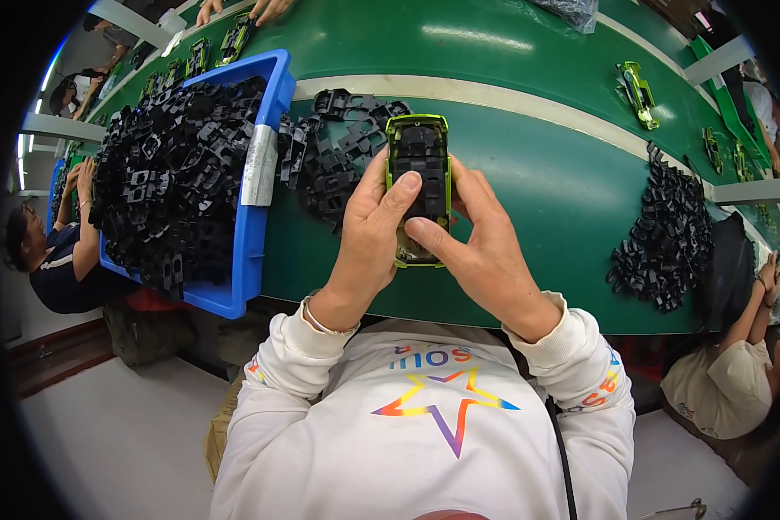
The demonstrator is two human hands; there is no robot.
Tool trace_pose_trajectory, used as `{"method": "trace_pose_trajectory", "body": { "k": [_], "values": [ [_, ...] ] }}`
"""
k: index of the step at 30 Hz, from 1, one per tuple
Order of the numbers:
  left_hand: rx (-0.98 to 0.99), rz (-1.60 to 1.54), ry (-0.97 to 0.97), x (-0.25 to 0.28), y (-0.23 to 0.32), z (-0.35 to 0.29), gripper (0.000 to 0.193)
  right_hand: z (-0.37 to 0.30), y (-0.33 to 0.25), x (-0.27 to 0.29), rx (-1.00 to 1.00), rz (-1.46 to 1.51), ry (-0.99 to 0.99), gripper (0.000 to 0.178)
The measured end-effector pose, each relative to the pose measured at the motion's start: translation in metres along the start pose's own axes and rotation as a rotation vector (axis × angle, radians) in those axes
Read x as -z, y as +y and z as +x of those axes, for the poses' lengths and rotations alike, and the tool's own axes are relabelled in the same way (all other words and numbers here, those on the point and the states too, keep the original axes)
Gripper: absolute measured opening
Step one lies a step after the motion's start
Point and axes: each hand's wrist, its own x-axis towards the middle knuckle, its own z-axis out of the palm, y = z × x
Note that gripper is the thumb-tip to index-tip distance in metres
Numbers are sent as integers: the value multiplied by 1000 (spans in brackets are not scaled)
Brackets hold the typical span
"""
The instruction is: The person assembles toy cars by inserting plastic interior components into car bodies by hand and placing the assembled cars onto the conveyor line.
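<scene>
Between my two hands is a lime-green toy car body shell, held over the near part of the table with its hollow side up. Inside it sits a black plastic insert. My left hand grips the shell's left side, thumb lying on the black insert. From the right, my right hand closes on the other side, its thumb pressing near the lower end of the insert. The undersides and most fingertips are hidden behind the shell. A loose heap of black plastic parts lies just beyond my left hand.
A blue bin heaped with black parts stands at the left. On the right lies another pile of small black parts. A green shell rests farther back. Other people's hands work across the table; people sit at both sides.
</scene>
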Motion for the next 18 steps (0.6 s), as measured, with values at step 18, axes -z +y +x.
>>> {"method": "trace_pose_trajectory", "body": {
  "k": [18],
  "values": [
    [56,215,-154,-8,17,-5,86,6,-16,36,530,-777,188,36]
  ]
}}
